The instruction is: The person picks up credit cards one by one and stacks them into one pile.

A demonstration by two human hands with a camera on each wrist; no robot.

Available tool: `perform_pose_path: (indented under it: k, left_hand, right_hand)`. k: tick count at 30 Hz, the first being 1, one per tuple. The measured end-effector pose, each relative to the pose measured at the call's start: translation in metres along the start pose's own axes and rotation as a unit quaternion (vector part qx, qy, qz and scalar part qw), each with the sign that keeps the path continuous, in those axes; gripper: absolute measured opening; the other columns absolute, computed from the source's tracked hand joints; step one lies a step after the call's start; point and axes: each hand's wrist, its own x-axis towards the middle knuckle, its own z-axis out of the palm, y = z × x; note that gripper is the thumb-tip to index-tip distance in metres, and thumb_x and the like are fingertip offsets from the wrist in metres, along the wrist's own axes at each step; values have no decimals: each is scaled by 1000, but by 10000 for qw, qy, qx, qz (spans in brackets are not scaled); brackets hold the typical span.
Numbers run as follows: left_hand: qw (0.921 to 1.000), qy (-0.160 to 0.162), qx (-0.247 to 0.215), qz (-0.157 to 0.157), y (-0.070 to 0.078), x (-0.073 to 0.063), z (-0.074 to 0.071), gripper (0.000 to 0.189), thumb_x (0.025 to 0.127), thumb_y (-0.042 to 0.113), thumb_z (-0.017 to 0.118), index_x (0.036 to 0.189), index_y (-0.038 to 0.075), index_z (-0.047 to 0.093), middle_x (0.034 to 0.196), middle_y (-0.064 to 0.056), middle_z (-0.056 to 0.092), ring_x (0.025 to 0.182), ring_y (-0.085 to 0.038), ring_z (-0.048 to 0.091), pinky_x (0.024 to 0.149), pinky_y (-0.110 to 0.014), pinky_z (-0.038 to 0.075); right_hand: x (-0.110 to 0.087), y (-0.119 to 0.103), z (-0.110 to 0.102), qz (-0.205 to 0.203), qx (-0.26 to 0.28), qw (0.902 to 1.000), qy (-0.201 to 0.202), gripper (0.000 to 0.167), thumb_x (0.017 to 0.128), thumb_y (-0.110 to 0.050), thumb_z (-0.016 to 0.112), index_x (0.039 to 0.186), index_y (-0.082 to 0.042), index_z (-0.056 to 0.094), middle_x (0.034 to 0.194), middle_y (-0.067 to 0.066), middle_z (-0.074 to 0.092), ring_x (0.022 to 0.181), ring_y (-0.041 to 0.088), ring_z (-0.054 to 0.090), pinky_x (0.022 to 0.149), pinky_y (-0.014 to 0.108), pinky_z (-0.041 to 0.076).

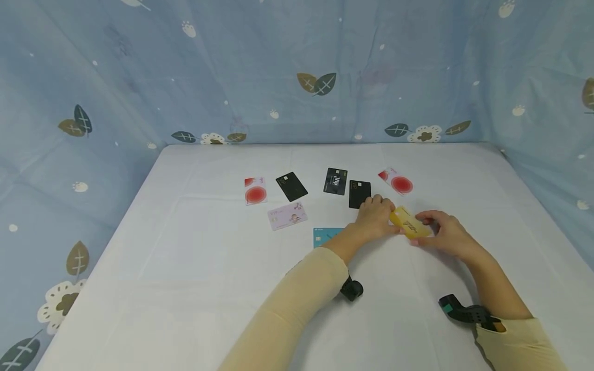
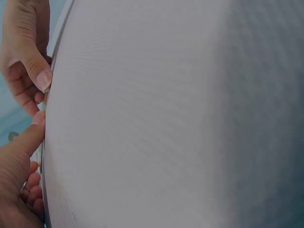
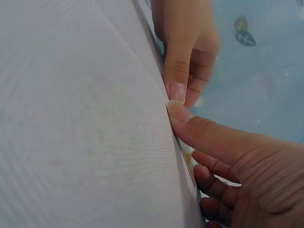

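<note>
Blue fabric printed with leaves and flowers hung behind the white cloth-covered table where you worked. Your left hand and right hand pinched the rectangular yellow card between thumb and fingers, one at each end; whether it rested on the cloth or was slightly raised, you could not tell.

Just beyond your left fingers, partly covered by them, lay a plain black card, with a black "VIP" card farther off. Beyond the grip lay a white card with a red circle. Left of the grip lay a bright blue card, half hidden by your forearm, a pale lilac card, a second black card and another red-circle card.

Those seven looked set down, spread unstacked; your handling of the yellow one seemed unfinished, its release not yet made.
</note>
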Motion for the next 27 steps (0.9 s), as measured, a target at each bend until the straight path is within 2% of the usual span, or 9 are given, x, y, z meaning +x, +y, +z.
perform_pose_path:
  k: [3,6,7,12,15,19,23,27]
  left_hand:
    - [10000,-64,28,2,0,0,0,64,80,57,66,132,22,50,114,4,46,101,-11,38,86,-22,33]
    - [9999,-114,14,20,-1,-1,0,67,79,58,66,134,23,49,115,3,46,99,-11,37,85,-22,33]
    - [9999,-122,-34,27,-2,-2,0,67,78,58,67,133,22,50,114,3,47,98,-11,37,84,-22,33]
    - [9999,-92,-125,-22,-3,-3,1,68,72,59,72,122,17,52,107,4,49,93,-11,39,80,-22,33]
    - [9998,-54,-146,-83,-2,-3,0,71,69,60,75,120,16,51,107,3,51,94,-11,40,79,-21,33]
    - [9996,-8,-227,-179,-1,-2,-2,72,67,59,77,119,16,51,105,5,52,93,-10,41,78,-21,32]
    - [9989,31,-382,-271,1,1,-3,78,65,57,79,126,17,48,111,6,57,94,-9,45,80,-21,34]
    - [9995,-72,-302,-63,0,1,-7,79,67,56,78,132,21,47,115,5,58,97,-10,48,84,-23,36]
  right_hand:
    - [0,0,0,51,183,9998,-67,64,74,-21,80,121,10,50,111,26,53,98,34,45,87,49,43]
    - [0,1,0,49,267,9996,-126,62,75,-20,80,120,10,51,112,25,53,100,35,45,90,48,42]
    - [-1,2,0,49,283,9995,-142,62,75,-21,80,120,10,52,112,25,53,100,35,45,90,45,43]
    - [-4,5,0,-31,434,9988,-214,57,75,-20,80,118,7,55,112,22,54,101,31,45,81,16,40]
    - [-5,6,-1,-68,546,9982,-245,55,75,-19,80,117,7,56,114,23,54,103,31,45,78,9,37]
    - [-5,6,-3,-50,526,9984,-207,56,74,-19,81,117,7,55,114,22,54,100,30,44,76,11,37]
    - [-5,5,-4,-80,526,9985,-137,56,73,-17,81,116,7,54,109,20,54,94,25,41,73,16,37]
    - [-5,5,-6,-139,543,9984,-107,56,74,-19,81,116,5,54,109,19,54,93,24,40,73,17,37]
